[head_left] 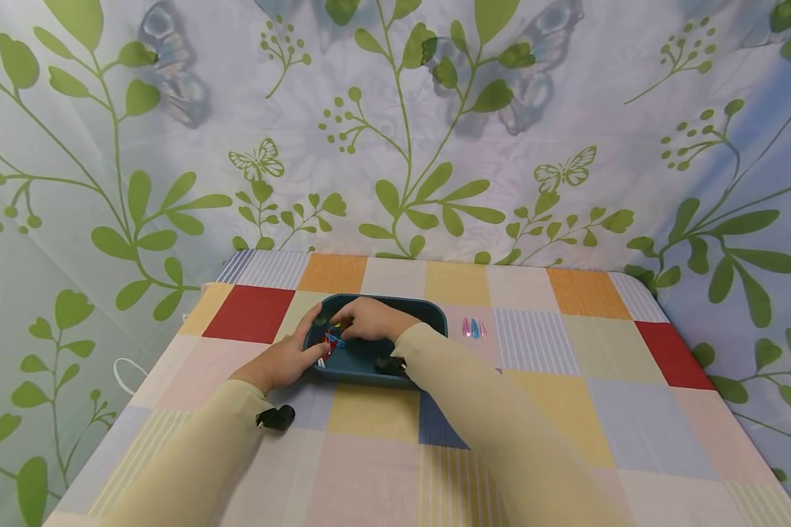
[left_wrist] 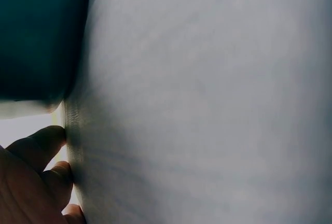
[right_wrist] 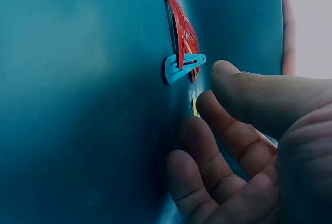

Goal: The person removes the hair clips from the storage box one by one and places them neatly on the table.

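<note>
So, both hands (head_left: pixel 290 361) (head_left: pixel 377 320) at the tray (head_left: pixel 362 359), clips (right_wrist: pixel 172 69) between

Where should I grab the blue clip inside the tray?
Pinch the blue clip by its broad end, probably from above on the open-floor side. That end juts clear of the red clips, while its middle crosses them, and the tray's bare floor there leaves finger room.
</note>
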`<state>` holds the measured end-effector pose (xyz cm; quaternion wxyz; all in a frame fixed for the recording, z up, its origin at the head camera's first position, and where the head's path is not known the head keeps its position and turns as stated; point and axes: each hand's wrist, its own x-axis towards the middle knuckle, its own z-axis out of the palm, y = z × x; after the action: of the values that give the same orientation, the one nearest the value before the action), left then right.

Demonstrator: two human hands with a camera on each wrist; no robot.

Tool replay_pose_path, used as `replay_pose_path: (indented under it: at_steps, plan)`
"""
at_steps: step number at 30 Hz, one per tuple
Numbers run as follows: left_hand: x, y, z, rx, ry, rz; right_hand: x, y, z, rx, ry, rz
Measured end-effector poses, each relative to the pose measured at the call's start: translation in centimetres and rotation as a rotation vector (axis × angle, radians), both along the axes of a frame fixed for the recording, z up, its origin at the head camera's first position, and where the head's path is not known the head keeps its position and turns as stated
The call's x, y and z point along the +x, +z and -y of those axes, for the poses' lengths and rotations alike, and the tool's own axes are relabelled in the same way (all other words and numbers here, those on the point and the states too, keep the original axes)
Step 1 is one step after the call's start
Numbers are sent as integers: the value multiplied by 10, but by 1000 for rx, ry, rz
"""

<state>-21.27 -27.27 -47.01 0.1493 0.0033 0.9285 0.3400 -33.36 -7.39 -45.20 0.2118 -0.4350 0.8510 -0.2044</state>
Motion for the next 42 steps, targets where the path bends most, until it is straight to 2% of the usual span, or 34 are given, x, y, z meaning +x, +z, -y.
replay_pose_path:
  at_steps: [5, 16, 32, 42]
  plan:
    - [1, 0, -1, 4, 5, 1, 1, -2, 5, 13, 12, 10]
    - [1, 2, -1, 2, 4, -10, 2, -5, 14, 87, 28, -57]
    - [2, 1, -1, 11, 10, -9, 3, -7, 21, 110, -16, -72]
    - [0, 0, 0, 21, 7, -13, 5, -6, 21, 108, -39, -46]
